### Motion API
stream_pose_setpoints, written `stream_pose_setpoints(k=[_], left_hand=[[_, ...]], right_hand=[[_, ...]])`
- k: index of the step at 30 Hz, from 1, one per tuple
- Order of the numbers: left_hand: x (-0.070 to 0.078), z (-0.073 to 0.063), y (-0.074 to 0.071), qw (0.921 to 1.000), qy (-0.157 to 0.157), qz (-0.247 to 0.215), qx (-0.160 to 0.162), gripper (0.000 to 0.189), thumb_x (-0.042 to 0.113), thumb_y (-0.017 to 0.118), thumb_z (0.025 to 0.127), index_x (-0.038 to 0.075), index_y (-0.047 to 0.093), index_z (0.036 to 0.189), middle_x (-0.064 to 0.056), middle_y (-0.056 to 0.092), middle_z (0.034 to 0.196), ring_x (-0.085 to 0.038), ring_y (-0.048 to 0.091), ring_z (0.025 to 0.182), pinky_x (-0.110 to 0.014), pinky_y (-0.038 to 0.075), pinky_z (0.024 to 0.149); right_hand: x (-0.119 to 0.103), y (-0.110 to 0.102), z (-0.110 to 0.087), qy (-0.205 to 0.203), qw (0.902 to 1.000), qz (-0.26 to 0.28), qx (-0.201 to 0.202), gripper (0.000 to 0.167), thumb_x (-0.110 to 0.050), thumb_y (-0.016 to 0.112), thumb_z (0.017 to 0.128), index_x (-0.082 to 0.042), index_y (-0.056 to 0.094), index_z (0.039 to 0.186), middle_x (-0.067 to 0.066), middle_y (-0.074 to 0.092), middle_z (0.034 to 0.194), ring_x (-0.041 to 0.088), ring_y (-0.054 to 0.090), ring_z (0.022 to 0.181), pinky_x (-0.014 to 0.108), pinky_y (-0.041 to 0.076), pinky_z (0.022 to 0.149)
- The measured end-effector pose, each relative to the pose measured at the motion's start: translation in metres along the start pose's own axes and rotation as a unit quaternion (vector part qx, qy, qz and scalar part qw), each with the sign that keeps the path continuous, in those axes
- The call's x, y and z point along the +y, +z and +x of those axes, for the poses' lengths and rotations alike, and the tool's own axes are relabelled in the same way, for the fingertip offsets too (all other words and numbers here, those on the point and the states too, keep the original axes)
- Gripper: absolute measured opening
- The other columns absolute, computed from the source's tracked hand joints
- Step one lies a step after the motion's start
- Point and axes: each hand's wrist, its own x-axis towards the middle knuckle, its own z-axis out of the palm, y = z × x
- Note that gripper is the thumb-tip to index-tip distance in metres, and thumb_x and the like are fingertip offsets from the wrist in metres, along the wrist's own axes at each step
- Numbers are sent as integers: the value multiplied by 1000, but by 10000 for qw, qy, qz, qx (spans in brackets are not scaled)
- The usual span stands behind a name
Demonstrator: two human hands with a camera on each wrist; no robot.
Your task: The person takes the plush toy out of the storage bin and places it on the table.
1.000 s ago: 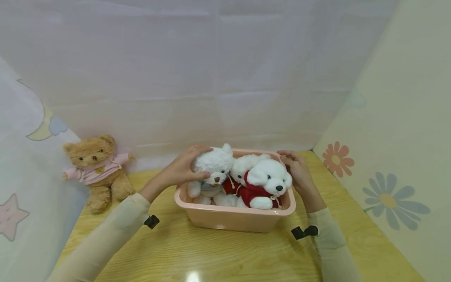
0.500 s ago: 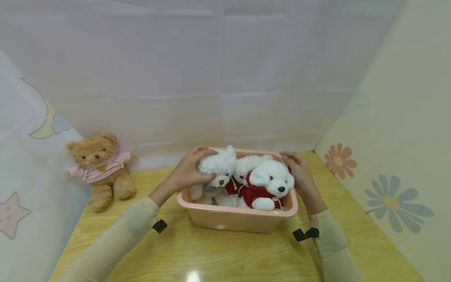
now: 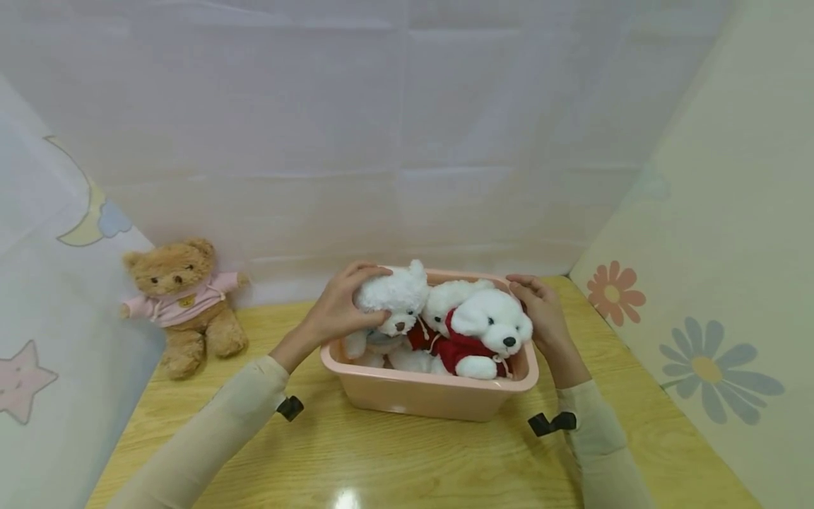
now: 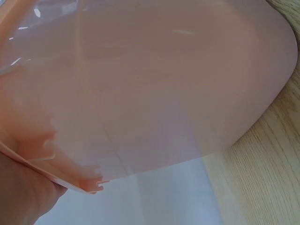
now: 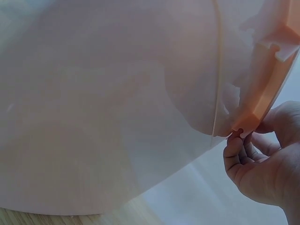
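Observation:
A pink plastic bin (image 3: 420, 397) stands on the wooden table, packed with white plush toys. My left hand (image 3: 337, 307) holds a white teddy bear (image 3: 394, 290) by its head at the bin's left end, thumb beside its muzzle. At the right end my right hand (image 3: 545, 314) grips the bin's rim; its fingers (image 5: 233, 154) curl under the edge in the right wrist view. Near that hand lies a white plush dog (image 3: 492, 318) in a red top. Another white plush toy (image 3: 445, 300) is partly hidden behind it. In the left wrist view, the bin's wall (image 4: 154, 93) hides most of the left hand.
A brown teddy bear (image 3: 174, 283) in a pink top sits at the table's back left, against the wall. A white cloth wall (image 3: 407, 141) rises close behind the bin. A flower-print panel (image 3: 718, 247) borders the right side. Wooden tabletop (image 3: 381, 459) extends in front.
The left hand and the white teddy bear's head have shifted slightly right. My right hand stays at the rim. The whole head view has moved a little.

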Motion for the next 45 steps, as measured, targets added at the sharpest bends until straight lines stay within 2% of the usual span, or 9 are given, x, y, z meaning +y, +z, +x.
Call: stream_pose_setpoints(k=[6, 14, 23, 28, 34, 45], left_hand=[[2, 1, -4, 9999, 119, 9, 56, 67, 24, 89, 76, 16, 63, 137, -2, 54, 136, -23, 56, 117, -42, 53, 90], [9, 7, -18, 9991, 376, 163, -57, 70, 24, 89, 75, 14, 63, 139, -6, 56, 138, -25, 59, 114, -42, 55, 87], [18, 18, -29, 9954, 888, 347, 54, 67, 24, 88, 74, 12, 65, 135, -5, 60, 132, -23, 60, 112, -42, 55, 86], [24, 20, -32, 9952, 894, 395, 51, 64, 25, 87, 75, 12, 66, 135, -2, 59, 131, -19, 60, 111, -38, 55, 86], [32, 22, -36, 9953, 913, 263, 160, 63, 19, 84, 75, 11, 66, 135, -3, 60, 130, -19, 62, 109, -37, 55, 84], [44, 29, -48, 9955, 864, -9, 386, 57, 14, 85, 77, 13, 69, 132, -2, 63, 127, -23, 62, 108, -44, 56, 81]], right_hand=[[-2, 2, 1, -54, 10000, -65, 43, 47, -28, 60, 105, 6, 55, 136, 10, 59, 121, 19, 61, 104, 25, 55, 80], [-2, 4, 3, -23, 9999, -93, 132, 45, -28, 62, 104, 5, 58, 134, 10, 60, 117, 20, 61, 100, 26, 55, 77], [-6, 4, 4, -6, 9997, -185, 163, 47, -31, 61, 104, 4, 58, 135, 10, 59, 123, 20, 61, 104, 25, 55, 79], [-8, 3, 4, 17, 9994, -312, 178, 45, -29, 60, 105, 4, 58, 135, 10, 58, 123, 19, 60, 105, 25, 55, 80], [-7, 2, 3, 98, 9989, -378, 244, 41, -26, 58, 106, 4, 59, 134, 11, 57, 122, 19, 59, 105, 25, 54, 80], [-7, 1, -1, 188, 9977, -600, 241, 43, -26, 54, 107, 4, 57, 138, 16, 54, 130, 21, 57, 109, 25, 53, 82]])
